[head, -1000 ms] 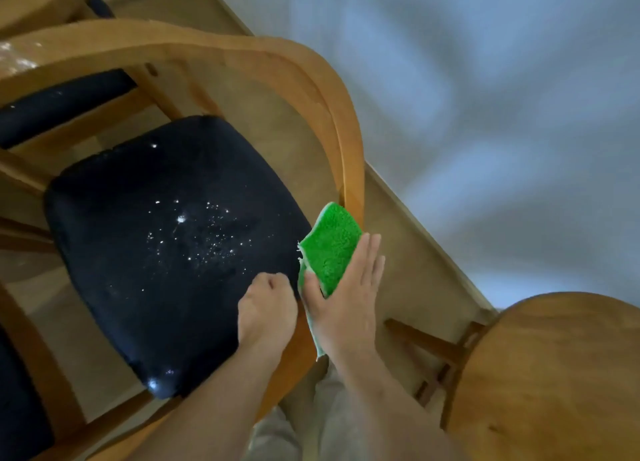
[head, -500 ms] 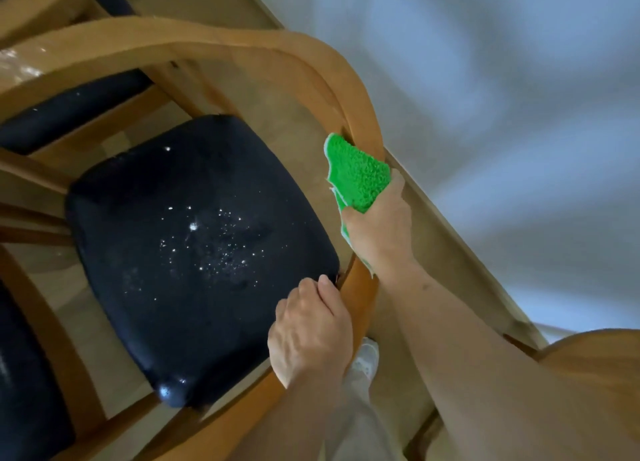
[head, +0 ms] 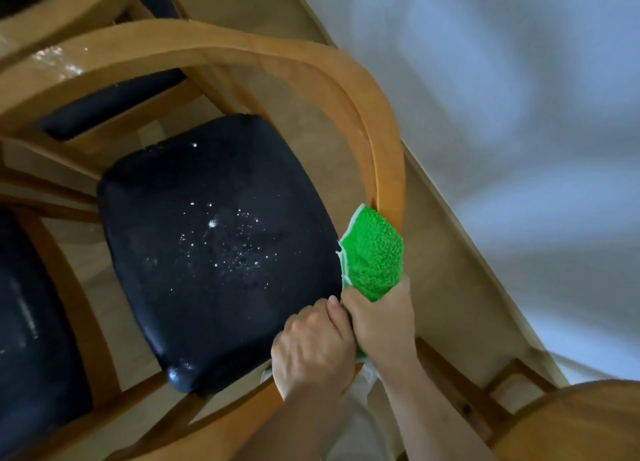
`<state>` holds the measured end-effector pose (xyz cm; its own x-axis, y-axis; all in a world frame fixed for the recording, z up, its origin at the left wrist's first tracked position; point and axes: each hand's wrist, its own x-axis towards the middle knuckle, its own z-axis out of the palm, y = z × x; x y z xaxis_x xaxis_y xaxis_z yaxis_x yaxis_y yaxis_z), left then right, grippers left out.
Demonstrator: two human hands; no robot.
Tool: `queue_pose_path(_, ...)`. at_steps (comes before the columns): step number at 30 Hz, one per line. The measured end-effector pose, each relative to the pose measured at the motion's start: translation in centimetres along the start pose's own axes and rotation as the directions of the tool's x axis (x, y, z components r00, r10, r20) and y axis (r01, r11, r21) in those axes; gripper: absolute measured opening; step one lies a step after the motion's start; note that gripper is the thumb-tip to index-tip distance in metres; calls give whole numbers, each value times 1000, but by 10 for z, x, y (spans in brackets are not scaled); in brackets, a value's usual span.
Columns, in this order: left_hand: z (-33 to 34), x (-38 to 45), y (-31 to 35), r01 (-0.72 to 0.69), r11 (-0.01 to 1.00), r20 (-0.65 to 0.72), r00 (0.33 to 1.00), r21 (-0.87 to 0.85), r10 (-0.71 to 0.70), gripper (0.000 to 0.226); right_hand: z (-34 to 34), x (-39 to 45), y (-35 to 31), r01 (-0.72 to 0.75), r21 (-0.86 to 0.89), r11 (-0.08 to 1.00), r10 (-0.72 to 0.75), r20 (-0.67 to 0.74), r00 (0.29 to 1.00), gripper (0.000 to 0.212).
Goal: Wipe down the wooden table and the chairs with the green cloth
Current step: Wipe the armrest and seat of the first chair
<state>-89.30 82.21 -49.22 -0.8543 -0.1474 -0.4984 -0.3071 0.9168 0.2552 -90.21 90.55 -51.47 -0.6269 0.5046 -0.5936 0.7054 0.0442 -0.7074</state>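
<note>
Head view: wooden chair [head: 346,90] fills frame, black seat [head: 214,246] centre with white specks, right hand [head: 382,325] at 4 o'clock clenched on green cloth [head: 374,253] pressed against curved back rail, left hand [head: 311,353] fingers curled over rail, touching right hand.

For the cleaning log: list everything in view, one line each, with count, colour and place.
Chair with curved wooden back rail: one, honey-brown, centre.
Seat cushion: one, black, speckled with white flecks, on that chair.
Green cloth: one, bright green, pressed on the rail's right side.
Second chair: one, black seat, wooden frame, left edge.
Round wooden surface: one, brown, bottom right corner.
Floor: beige.
Wall: pale, right.
Left hand: gripping the rail.
Right hand: gripping the cloth.
</note>
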Motion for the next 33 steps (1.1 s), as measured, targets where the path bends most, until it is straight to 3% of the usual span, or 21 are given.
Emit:
queue_pose_path(5, -1, -1, 0, -7, 999, -5, 1000, 45, 8, 57, -1, 42, -32, 64, -174, 983, -82, -98, 992, 52)
queue_pose_path(9, -2, -3, 2, -17, 999, -16, 1000, 51, 18, 62, 0, 53, -56, 215, -246, 945, -249, -117, 962, 76)
queue_pose_path(13, -1, -4, 0, -31, 998, -31, 999, 51, 33, 61, 2, 94, -121, 440, -316, 841, -493, -111, 863, 85)
queue_pose_path(15, 0, -4, -1, -37, 998, -42, 998, 50, 39, 58, 2, 112, -154, 547, -357, 757, -597, -40, 801, 79)
queue_pose_path(17, 1, -3, -1, -39, 998, -52, 998, 45, 41, 56, 1, 120, -165, 583, -365, 726, -622, 12, 783, 72)
queue_pose_path(23, -3, -4, 0, -14, 998, -64, 998, 55, 18, 54, -5, 86, -99, 445, -282, 850, -475, -48, 878, 73)
queue_pose_path(27, -6, -2, 3, -5, 997, -12, 1000, 74, 6, 50, -8, 31, -32, 160, -147, 976, -162, 2, 987, 71)
queue_pose_path(30, -5, -1, 2, 2, 998, 9, 1000, 65, -2, 48, -8, 4, -7, 18, -42, 999, -16, 49, 999, 59)
queue_pose_path(33, -7, -1, 1, -4, 998, 4, 1000, 55, 4, 51, -12, -2, -3, -63, -25, 998, 66, 154, 986, 63)
